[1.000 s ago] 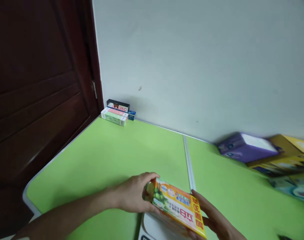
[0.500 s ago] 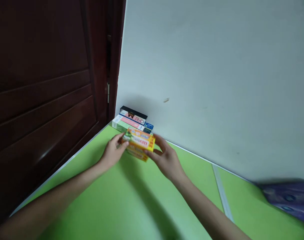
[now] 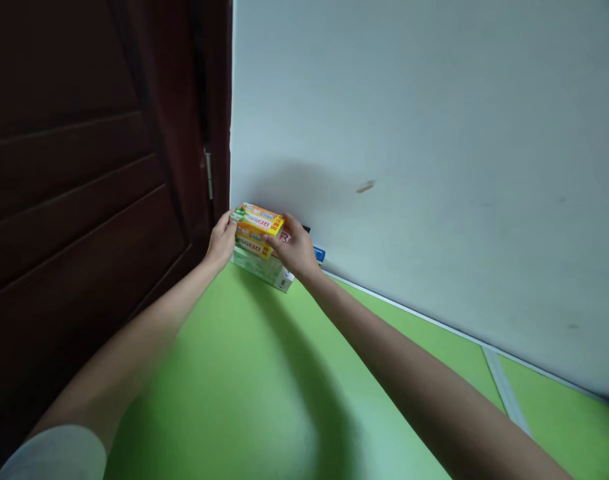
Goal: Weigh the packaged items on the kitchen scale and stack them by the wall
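Observation:
Between both hands is a yellow and orange box (image 3: 257,220) with green and red print; it may be two boxes stacked. My left hand (image 3: 221,241) grips its left end, thumb on the near side. At the right end, my right hand (image 3: 297,250) holds it with thumb and fingers. Beneath and behind the yellow box lie a pale green and white box (image 3: 264,268), a dark box mostly hidden by my right hand, and a blue box (image 3: 319,254). Whether the yellow box touches them I cannot tell.
A dark red-brown door (image 3: 74,187) with a metal hinge stands on the left. The pale wall (image 3: 424,147) rises behind the boxes. The bright green surface (image 3: 224,380) has a light edge strip along the wall and a pale seam at the right.
Both hands have carried the yellow box up and left, from in front of the other boxes to over them. The camera view has shifted, and the purple item at the right has left the frame.

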Demonstrator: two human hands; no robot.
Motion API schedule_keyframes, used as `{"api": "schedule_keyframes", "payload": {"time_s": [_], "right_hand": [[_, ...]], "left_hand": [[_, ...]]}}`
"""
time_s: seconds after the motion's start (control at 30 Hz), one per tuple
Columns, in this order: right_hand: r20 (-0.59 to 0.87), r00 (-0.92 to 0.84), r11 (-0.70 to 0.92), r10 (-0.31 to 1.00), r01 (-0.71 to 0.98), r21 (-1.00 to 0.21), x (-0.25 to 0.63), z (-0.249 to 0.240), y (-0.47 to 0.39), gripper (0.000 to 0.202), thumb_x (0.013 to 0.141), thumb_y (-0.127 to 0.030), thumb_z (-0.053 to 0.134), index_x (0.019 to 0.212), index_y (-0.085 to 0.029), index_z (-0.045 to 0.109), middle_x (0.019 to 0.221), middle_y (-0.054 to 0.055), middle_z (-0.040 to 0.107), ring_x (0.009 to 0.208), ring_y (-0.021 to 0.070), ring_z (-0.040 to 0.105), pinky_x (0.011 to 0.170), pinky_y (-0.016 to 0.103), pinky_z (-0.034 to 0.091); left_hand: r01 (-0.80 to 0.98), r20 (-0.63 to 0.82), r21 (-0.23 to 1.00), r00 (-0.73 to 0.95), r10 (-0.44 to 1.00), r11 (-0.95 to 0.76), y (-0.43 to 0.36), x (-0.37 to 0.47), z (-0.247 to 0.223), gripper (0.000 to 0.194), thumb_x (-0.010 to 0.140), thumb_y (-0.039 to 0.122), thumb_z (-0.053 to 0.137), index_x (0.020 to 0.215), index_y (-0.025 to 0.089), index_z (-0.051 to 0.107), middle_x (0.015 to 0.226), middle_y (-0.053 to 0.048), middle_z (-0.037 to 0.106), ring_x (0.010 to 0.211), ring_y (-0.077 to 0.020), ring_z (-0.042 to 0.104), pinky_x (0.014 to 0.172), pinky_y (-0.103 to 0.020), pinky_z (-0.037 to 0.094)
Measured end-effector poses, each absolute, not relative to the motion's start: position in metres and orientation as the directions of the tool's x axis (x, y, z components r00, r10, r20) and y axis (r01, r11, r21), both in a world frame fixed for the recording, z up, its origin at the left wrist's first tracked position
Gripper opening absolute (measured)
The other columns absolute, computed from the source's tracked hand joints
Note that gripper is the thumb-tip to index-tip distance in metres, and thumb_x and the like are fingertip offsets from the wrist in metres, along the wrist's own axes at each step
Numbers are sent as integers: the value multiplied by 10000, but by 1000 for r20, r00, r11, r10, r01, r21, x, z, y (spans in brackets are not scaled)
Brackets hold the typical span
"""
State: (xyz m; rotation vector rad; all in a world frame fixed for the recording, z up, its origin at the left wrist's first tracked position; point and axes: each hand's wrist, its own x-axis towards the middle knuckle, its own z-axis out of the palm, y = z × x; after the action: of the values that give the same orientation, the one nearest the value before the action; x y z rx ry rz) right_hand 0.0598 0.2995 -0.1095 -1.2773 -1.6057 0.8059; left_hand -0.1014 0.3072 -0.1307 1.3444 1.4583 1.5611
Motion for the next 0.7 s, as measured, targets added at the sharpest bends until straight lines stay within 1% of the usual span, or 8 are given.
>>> {"api": "schedule_keyframes", "payload": {"time_s": [0.17,0.3,0.4,0.5,0.57,0.6,0.63,0.7], "right_hand": [[300,-53,296,953,382,-875,63,-117,306,748,653,-371,712,1289,-100,426,1303,181,507,1193,319,488,1019,475,370],[287,-62,289,956,378,-880,63,-120,306,764,670,-376,701,1315,-103,396,1340,180,470,1222,314,461,1037,470,352],[272,-66,277,960,353,-894,58,-118,305,770,683,-340,690,1345,-131,356,1371,158,440,1249,307,434,1056,469,330],[272,-45,268,961,391,-880,58,-108,293,778,696,-253,663,1372,-110,305,1409,176,378,1294,307,370,1081,460,293],[286,-47,279,957,425,-861,65,-100,271,704,735,-230,614,1362,-102,321,1406,189,370,1293,301,364,1071,457,306],[285,-74,288,956,438,-851,72,-97,255,635,757,-226,585,1338,-101,362,1372,192,411,1261,296,405,1044,458,342],[275,-120,299,954,444,-845,82,-94,235,552,782,-225,554,1303,-107,413,1318,186,470,1203,285,466,1004,453,387],[186,-279,300,942,455,-838,105,-91,186,395,796,-194,525,1184,-120,533,1119,153,614,1021,255,587,890,430,474]], "left_hand": [[119,312,950,-319,895,-289,322,-91,-142,334,861,143,338,1127,162,539,1149,-61,630,1062,-180,565,928,-302,430],[118,327,945,-286,901,-305,325,-92,-147,310,888,207,331,1143,168,503,1156,-67,609,1101,-175,542,959,-283,401],[158,296,953,-296,908,-259,323,-94,-147,310,888,244,349,1155,181,494,1168,-71,593,1125,-186,525,991,-309,377],[244,297,946,-391,871,-213,305,-91,-145,378,848,210,413,1222,174,444,1298,-108,495,1245,-217,417,1074,-366,277],[333,373,912,-434,820,-239,277,-83,-145,461,824,191,438,1281,167,386,1392,-128,379,1320,-226,307,1113,-390,200],[381,423,885,-416,805,-268,257,-78,-146,483,822,189,436,1299,162,368,1415,-135,337,1336,-225,276,1121,-397,183],[420,459,856,-354,815,-301,235,-72,-147,489,820,187,436,1304,163,369,1414,-138,331,1337,-224,275,1121,-408,188],[467,454,814,-140,880,-346,185,-59,-150,430,821,180,438,1251,171,450,1386,-138,378,1328,-241,300,1109,-453,225]]}}
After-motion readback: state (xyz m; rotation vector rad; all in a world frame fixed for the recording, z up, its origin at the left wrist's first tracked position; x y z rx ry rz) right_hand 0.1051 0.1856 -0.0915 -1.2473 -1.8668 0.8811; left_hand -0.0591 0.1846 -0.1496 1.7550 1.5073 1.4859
